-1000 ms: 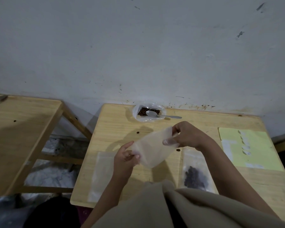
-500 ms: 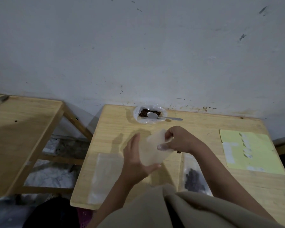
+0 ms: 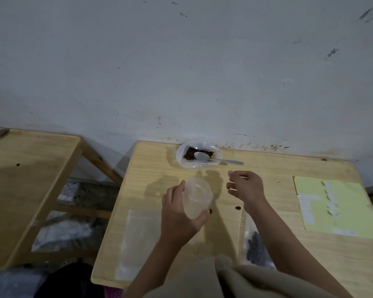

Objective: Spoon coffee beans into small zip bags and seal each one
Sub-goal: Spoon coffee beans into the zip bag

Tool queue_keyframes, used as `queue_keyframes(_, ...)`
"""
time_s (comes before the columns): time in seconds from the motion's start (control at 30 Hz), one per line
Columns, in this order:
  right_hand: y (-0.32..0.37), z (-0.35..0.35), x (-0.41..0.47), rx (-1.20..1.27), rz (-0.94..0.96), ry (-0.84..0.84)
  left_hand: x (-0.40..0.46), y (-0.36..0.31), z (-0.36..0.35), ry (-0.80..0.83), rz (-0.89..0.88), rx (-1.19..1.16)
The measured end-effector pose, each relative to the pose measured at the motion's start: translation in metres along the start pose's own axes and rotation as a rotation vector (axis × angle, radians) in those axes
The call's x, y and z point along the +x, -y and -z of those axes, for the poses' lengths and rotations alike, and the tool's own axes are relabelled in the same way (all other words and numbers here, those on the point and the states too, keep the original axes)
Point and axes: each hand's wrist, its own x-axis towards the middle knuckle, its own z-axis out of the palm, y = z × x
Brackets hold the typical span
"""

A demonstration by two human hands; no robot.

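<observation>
Left hand [image 3: 181, 214] raised over the wooden table [image 3: 155, 179], thumb and fingers wrapped round an empty zip bag [image 3: 197, 197] (mouth gaping open, facing up). Right hand [image 3: 247, 186] empty, fingers loosely curled, near the spoon [image 3: 215, 158] resting in the coffee beans [image 3: 188, 154].

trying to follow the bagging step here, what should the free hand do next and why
Probably reach the right hand forward to take the spoon. The left hand already holds an empty bag with its mouth open, the right hand is empty, and the spoon rests with its bowl on the coffee beans just beyond it.
</observation>
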Motion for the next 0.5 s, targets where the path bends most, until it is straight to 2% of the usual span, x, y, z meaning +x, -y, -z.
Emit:
queue_keyframes(0.07, -0.011, 0.004, 0.019, 0.178, -0.109, -0.094, 0.002, 0.004, -0.005, 0.008, 0.041, 0.001)
queue_keyframes(0.13, -0.016, 0.004, 0.026, 0.321, -0.177, -0.100, 0.004, 0.006, -0.001, 0.023, 0.039, 0.011)
queue_keyframes(0.2, -0.008, -0.024, 0.108, 0.426, -0.325, -0.193, 0.079, 0.042, -0.033, 0.171, 0.146, -0.058)
queue_keyframes(0.23, -0.008, -0.025, 0.105, 0.467, -0.332, -0.181, 0.080, 0.042, -0.030, 0.199, 0.144, -0.065)
queue_keyframes(0.37, -0.003, -0.032, 0.111, 0.539, -0.248, -0.095, 0.095, 0.043, -0.032, 0.465, 0.304, -0.126)
queue_keyframes(0.5, 0.010, -0.045, 0.103, 0.275, -0.060, 0.010, 0.121, 0.046, -0.033, 0.563, 0.370, -0.126)
